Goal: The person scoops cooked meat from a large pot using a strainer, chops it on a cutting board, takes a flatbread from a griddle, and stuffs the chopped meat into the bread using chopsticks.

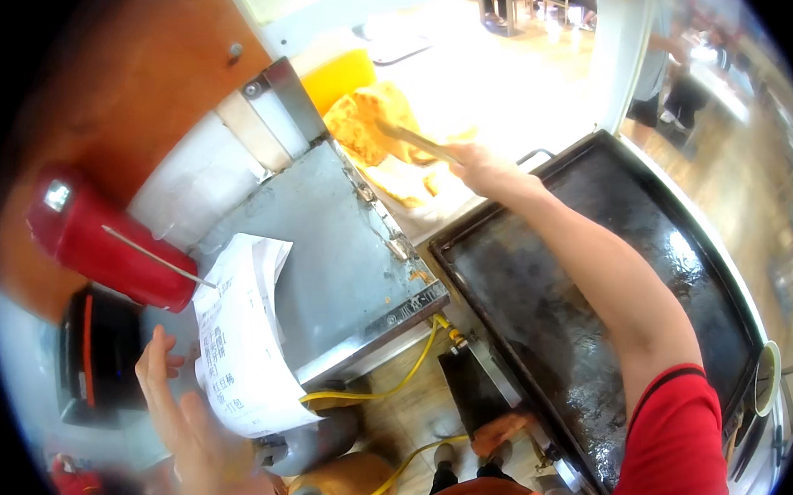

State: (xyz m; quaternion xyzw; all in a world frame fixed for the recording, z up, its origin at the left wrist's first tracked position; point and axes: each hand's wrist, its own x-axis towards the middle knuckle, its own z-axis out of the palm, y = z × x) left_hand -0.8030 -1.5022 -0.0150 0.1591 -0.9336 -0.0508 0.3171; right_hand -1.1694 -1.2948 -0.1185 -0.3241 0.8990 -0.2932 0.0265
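Note:
My right hand (490, 170) is closed around the handle of tongs (420, 140), reaching over the near corner of a dark griddle. The far end of the tongs touches browned flatbreads (368, 123) in the bright area ahead. My left hand (170, 390) is raised at the lower left, blurred, its fingers partly spread and nothing seen in them. Just right of it, a bunch of printed paper slips (239, 352) hangs by a thin metal rod (158, 255) at the steel counter's edge.
A black griddle (610, 289) fills the right side. A steel counter (322, 252) lies left of centre, with a red container (110, 238) behind the slips. Yellow gas hoses (404, 380) and a gas cylinder (342, 479) are below. People (686, 87) stand beyond, at upper right.

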